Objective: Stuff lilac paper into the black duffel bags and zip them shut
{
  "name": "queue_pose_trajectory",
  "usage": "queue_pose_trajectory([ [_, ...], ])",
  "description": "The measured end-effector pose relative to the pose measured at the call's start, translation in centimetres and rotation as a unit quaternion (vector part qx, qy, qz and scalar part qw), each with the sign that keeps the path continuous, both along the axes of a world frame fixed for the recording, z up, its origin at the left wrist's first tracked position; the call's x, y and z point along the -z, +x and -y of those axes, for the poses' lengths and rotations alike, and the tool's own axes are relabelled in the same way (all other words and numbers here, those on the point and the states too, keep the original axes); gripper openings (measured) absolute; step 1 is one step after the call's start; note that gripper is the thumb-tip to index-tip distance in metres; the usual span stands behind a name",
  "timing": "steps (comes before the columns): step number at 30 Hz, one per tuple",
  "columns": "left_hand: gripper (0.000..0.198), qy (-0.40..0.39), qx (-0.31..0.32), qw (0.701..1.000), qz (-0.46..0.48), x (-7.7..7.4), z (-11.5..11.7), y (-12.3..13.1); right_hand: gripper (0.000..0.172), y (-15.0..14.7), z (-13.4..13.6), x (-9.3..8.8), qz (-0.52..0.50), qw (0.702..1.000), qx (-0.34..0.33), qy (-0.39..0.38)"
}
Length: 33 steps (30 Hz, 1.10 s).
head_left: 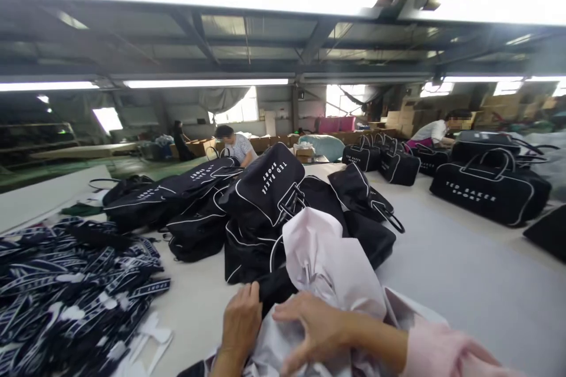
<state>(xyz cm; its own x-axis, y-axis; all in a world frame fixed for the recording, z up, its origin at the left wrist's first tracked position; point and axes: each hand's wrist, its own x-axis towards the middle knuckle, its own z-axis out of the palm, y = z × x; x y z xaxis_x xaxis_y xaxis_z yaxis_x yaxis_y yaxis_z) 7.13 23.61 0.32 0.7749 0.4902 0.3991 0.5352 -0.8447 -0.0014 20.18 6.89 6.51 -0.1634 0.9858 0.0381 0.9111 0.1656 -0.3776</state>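
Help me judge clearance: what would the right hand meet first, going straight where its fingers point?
The right hand would likely meet the left hand; depth against the pale fabric is unclear.

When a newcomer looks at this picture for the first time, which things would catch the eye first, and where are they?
Probably the heap of black bags with white piping, in the middle of the white table. In front of it, the pale crumpled fabric stands out brightly, with the right hand spread over it. At the lower left lies a large tangle of dark straps with white markings.
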Motion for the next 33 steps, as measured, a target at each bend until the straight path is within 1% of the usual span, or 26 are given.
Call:
queue_pose_trajectory([
  [2,0.021,-0.028,-0.026,0.998,0.042,0.1,-0.6,-1.0,0.048,-1.3,-0.1,1.5,0.035,0.998,-0.048,-0.015],
  [4,0.023,-0.033,-0.037,0.996,0.074,0.3,-1.0,-1.7,0.05,-2.4,-0.7,3.1,0.074,0.996,-0.044,-0.027],
  [5,0.024,-0.031,-0.031,0.995,0.089,0.4,-1.0,-2.0,0.055,-2.9,-1.2,3.7,0.09,0.995,-0.029,-0.034],
  [6,0.026,-0.028,-0.02,0.994,0.101,0.5,-1.0,-2.1,0.065,-3.2,-1.7,4.0,0.108,0.993,-0.012,-0.047],
  [8,0.03,-0.028,0.006,0.993,0.115,0.5,-0.7,-2.3,0.093,-3.6,-2.9,4.1,0.156,0.985,0.012,-0.076],
  [9,0.031,-0.033,0.014,0.993,0.115,0.4,-0.6,-2.4,0.101,-3.7,-3.5,4.0,0.184,0.979,0.021,-0.089],
  [10,0.032,-0.043,0.015,0.993,0.112,0.3,-0.5,-2.5,0.101,-3.8,-4.0,3.8,0.21,0.972,0.029,-0.098],
  [12,0.034,-0.07,0.004,0.993,0.096,-0.2,-0.6,-2.8,0.084,-3.8,-4.8,3.6,0.241,0.965,0.039,-0.098],
  [14,0.034,-0.101,-0.014,0.992,0.08,-0.8,-1.1,-3.3,0.065,-3.5,-5.1,3.4,0.24,0.966,0.053,-0.085],
  [17,0.028,-0.131,-0.046,0.989,0.053,-1.4,-1.9,-4.2,0.043,-2.3,-5.0,2.7,0.211,0.97,0.118,-0.034],
  [20,0.025,-0.128,-0.048,0.99,0.022,-1.8,-1.8,-4.6,0.035,-0.7,-5.3,1.8,0.193,0.96,0.203,0.013],
  [22,0.026,-0.123,-0.033,0.992,0.015,-1.9,-1.1,-4.5,0.03,0.2,-6.0,1.7,0.193,0.95,0.244,0.03],
  [23,0.028,-0.122,-0.027,0.992,0.014,-2.0,-0.7,-4.4,0.028,0.4,-6.4,2.0,0.195,0.946,0.256,0.035],
  [25,0.031,-0.113,-0.02,0.993,0.01,-2.0,0.3,-4.2,0.022,0.4,-6.9,3.1,0.204,0.941,0.266,0.044],
  [27,0.035,-0.104,-0.023,0.994,0.01,-1.7,1.2,-3.9,0.014,-0.1,-7.2,4.8,0.212,0.941,0.26,0.046],
  [29,0.038,-0.097,-0.03,0.995,0.016,-1.3,1.9,-3.4,0.019,-0.7,-7.9,7.0,0.219,0.947,0.231,0.034],
  [31,0.039,-0.099,-0.026,0.995,0.015,-0.8,2.3,-2.7,0.022,-1.1,-9.2,8.8,0.222,0.956,0.19,0.008],
  [33,0.04,-0.105,-0.017,0.994,0.008,-0.6,2.3,-1.8,0.021,-1.2,-11.0,9.6,0.22,0.962,0.161,-0.017],
])
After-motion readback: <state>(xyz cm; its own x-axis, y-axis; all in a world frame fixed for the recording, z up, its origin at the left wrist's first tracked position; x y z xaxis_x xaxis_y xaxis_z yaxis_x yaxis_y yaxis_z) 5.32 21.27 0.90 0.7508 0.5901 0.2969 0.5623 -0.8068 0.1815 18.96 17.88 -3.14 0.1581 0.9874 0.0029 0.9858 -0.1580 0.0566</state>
